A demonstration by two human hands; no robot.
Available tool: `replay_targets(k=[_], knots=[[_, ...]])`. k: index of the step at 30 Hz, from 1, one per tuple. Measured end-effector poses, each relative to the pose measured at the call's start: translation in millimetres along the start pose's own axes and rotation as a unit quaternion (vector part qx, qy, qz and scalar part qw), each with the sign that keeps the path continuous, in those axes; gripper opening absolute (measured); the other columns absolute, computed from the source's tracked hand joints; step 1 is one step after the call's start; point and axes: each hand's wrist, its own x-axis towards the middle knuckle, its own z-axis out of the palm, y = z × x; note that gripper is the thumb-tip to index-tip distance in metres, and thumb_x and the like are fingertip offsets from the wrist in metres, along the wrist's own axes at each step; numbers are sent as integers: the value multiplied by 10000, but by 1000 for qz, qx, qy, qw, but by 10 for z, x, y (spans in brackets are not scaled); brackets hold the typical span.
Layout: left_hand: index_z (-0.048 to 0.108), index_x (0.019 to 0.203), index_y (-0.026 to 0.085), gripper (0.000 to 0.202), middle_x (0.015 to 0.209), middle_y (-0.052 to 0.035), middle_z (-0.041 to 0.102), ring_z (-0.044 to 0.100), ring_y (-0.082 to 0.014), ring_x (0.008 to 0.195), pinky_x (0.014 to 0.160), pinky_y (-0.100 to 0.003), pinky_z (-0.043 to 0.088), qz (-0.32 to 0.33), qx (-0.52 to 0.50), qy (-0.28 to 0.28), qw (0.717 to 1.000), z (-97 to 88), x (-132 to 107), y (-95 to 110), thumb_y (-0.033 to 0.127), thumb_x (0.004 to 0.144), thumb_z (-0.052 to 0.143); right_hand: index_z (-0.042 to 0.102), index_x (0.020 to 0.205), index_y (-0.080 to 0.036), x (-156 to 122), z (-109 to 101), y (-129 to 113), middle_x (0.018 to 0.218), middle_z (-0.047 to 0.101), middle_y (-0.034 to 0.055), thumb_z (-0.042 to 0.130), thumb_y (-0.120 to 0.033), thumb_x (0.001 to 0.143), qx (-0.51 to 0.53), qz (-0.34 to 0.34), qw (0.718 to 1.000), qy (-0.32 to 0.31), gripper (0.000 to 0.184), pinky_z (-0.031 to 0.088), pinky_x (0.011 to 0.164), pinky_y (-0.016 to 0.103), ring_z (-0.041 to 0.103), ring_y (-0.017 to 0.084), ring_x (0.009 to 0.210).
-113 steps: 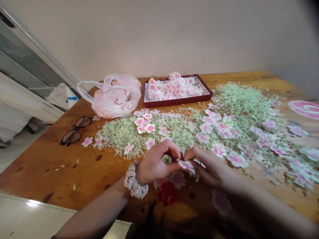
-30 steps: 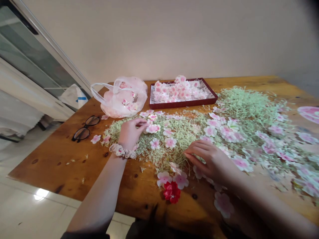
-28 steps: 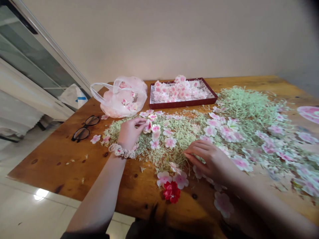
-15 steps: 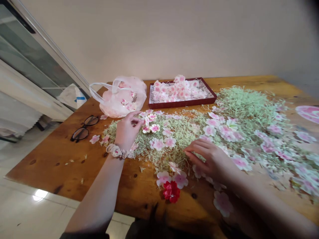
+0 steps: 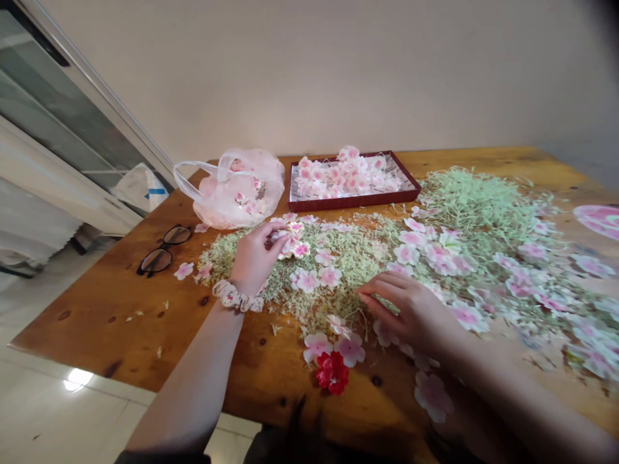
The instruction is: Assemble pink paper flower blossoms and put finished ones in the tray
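Head view of a wooden tabletop (image 5: 111, 303) strewn with artificial blossoms. The left hand (image 5: 254, 258), a floral scrunchie (image 5: 236, 298) at its wrist, reaches into the far left part of a bed of green shreds (image 5: 348, 254); its fingers are curled, thumb and forefinger pinched on a pink flower (image 5: 290, 243) that sits tilted at the fingertips among several like it. Whether that flower is lifted clear of the shreds cannot be told. The right hand (image 5: 411, 309) lies palm down at the near edge of the shreds, fingers loosely extended and pointing left, gripping nothing. Just in front of it, on bare wood, lie two pink blossoms and a red flower (image 5: 333, 372). A red tray (image 5: 353, 200) filled with pink blossoms stands at the far edge, a translucent plastic bag (image 5: 236, 190) just beside it to the left, and a pair of glasses (image 5: 157, 251) lies farther left.
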Motion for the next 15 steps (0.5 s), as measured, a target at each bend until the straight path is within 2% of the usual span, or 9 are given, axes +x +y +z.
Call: replay_targets(k=[4, 7, 12, 15], knots=[[622, 1078, 173, 265, 690, 0, 593, 483, -97, 551, 512, -204, 370, -41, -55, -15, 998, -15, -11, 24, 264, 839, 552, 645, 932, -149, -5, 0, 3, 858, 661, 81, 444, -227, 934, 1, 1, 1000, -1, 215, 467, 705, 318, 590, 185, 786], [605, 1047, 168, 248, 598, 34, 500, 421, -82, 489, 456, -190, 319, -98, -155, -15, 983, -55, -1, 41, 234, 812, 564, 645, 921, -149, -4, 2, -1, 846, 660, 77, 447, -232, 934, -1, 3, 1000, 0, 215, 466, 696, 316, 590, 184, 775], [601, 957, 155, 192, 608, 34, 490, 436, -64, 490, 459, -173, 357, -177, -352, -41, 918, -136, 13, 80, 188, 768, 599, 648, 926, -151, -4, 6, -8, 849, 660, 78, 447, -231, 934, 1, 11, 1000, -4, 217, 471, 694, 320, 595, 185, 770], [590, 933, 151, 152, 545, 58, 422, 415, -55, 471, 471, -166, 371, -186, -445, -94, 871, -164, 1, 117, 155, 781, 581, 647, 924, -150, -3, 5, -13, 846, 661, 80, 452, -231, 931, 5, 16, 1000, 2, 211, 478, 691, 329, 603, 190, 765]])
